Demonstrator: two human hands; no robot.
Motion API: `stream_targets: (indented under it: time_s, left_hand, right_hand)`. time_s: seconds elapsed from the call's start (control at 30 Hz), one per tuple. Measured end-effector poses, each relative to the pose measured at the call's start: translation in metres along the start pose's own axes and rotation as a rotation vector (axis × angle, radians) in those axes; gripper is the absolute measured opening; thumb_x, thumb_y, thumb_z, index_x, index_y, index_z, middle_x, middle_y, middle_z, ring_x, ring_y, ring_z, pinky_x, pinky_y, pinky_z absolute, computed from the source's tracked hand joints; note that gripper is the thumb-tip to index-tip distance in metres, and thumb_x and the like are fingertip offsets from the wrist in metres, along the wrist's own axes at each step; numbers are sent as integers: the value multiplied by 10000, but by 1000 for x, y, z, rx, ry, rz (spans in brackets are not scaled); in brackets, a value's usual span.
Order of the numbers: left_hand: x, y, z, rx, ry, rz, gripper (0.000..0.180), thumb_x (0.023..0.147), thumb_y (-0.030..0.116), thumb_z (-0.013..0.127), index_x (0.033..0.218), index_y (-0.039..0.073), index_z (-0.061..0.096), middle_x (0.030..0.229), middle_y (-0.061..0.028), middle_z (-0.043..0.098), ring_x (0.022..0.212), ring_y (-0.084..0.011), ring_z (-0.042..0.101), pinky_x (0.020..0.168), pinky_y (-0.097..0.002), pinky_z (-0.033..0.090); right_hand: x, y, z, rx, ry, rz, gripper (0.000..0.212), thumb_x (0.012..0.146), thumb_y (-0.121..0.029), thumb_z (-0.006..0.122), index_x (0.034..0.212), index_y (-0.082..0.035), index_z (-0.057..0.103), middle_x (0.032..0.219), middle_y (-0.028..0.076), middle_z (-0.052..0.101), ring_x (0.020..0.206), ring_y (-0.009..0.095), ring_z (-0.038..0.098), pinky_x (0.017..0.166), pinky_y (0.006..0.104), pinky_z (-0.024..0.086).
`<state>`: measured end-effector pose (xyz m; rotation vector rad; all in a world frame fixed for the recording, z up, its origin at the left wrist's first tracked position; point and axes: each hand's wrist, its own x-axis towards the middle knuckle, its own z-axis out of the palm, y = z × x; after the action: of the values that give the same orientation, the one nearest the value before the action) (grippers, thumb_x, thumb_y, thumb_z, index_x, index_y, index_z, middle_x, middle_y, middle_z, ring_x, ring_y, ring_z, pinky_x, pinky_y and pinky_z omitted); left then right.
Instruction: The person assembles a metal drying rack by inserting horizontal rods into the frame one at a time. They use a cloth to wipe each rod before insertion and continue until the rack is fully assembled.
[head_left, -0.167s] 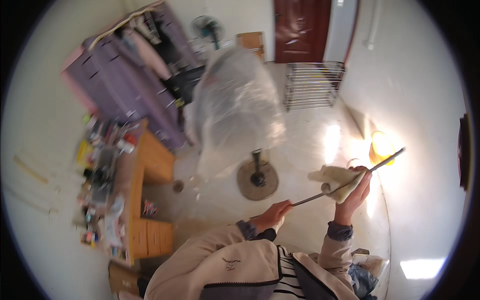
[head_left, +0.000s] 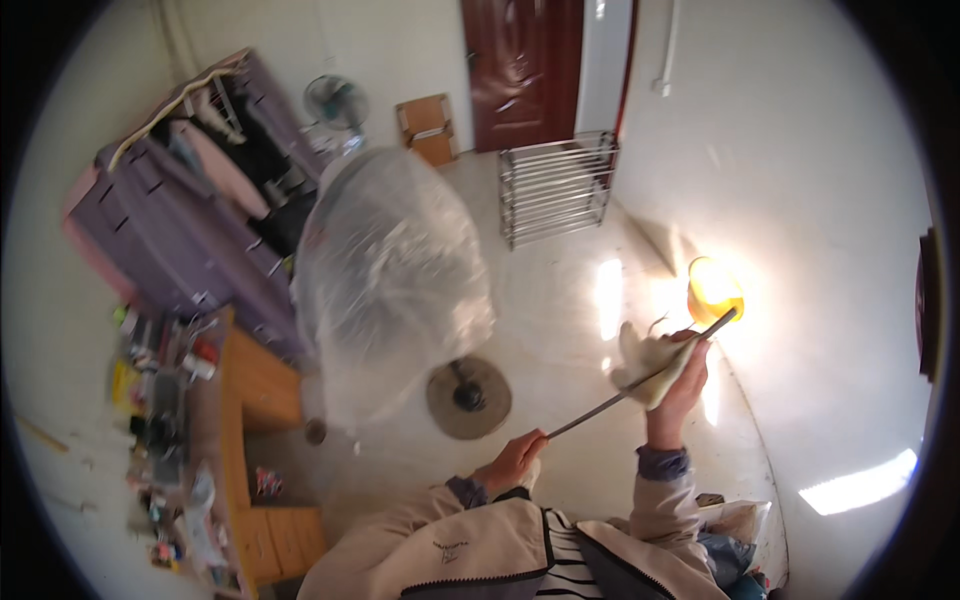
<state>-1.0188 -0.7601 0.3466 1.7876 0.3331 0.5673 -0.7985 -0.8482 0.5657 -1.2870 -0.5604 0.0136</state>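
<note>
A thin grey rod (head_left: 590,413) runs slantwise in front of me, its far end up and to the right. My left hand (head_left: 512,464) is closed round its near end. Farther along, my right hand (head_left: 682,392) presses a cream cloth (head_left: 650,360) about the rod, close to the far tip. A loose part of the cloth hangs out to the left of the fingers. Beyond the tip, a yellow bucket (head_left: 716,290) on the floor stands in bright light by the right wall.
A clear plastic cover (head_left: 395,270) drapes something above a round stand base (head_left: 485,405). Leftward are a cluttered wooden desk (head_left: 265,375) and a purple fabric wardrobe (head_left: 190,240). A metal rack (head_left: 555,190) stands before the red-brown door (head_left: 525,70). Bags (head_left: 728,550) lie at my right side.
The view has turned, so the room appears shifted leftward. My right hand and the cloth have slid along the rod toward its far tip. The left hand keeps its grip.
</note>
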Motion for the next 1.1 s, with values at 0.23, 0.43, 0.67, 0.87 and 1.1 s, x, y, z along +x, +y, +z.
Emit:
stream_targets:
  time_s: [0.23, 0.43, 0.67, 0.87, 1.1]
  left_hand:
    - [172, -1, 49, 78, 16, 180, 245, 1081, 194, 522, 1217, -3, 571, 925, -170, 676, 783, -327, 625, 732, -409, 505]
    - [231, -27, 63, -126, -145, 22, 173, 1086, 178, 506, 1140, 24, 564, 903, -134, 651, 781, -297, 622, 727, -378, 505]
    - [294, -75, 74, -80, -133, -6, 164, 1084, 183, 524, 1102, 23, 558, 888, -129, 630, 762, -252, 592, 711, -369, 493]
    - [419, -56, 120, -74, -42, 46, 210, 1088, 198, 518, 1117, -5, 560, 885, -138, 624, 771, -255, 587, 738, -366, 488]
    - [542, -13, 76, 287, -325, -66, 321, 1053, 285, 566, 1159, -13, 620, 1081, -215, 668, 974, -384, 640, 868, -443, 498]
  right_hand:
    - [35, 90, 23, -173, -191, 81, 435, 1124, -366, 368, 1015, -8, 590, 924, 63, 622, 850, 162, 568, 795, 309, 475]
    - [163, 83, -7, -56, 91, -1, 492, 1121, -401, 337, 982, -4, 593, 883, 82, 626, 807, 169, 590, 765, 311, 492]
    - [306, 83, -28, 31, 166, -45, 526, 1108, -482, 363, 991, -29, 604, 887, 97, 634, 787, 175, 624, 748, 317, 528]
    - [365, 166, -16, 13, -99, 30, 483, 1113, -412, 360, 961, -17, 593, 882, 87, 620, 813, 188, 603, 760, 321, 510]
    - [438, 248, -9, -216, -619, -44, 414, 1106, -322, 384, 942, -11, 602, 823, 106, 619, 687, 180, 562, 650, 344, 473]
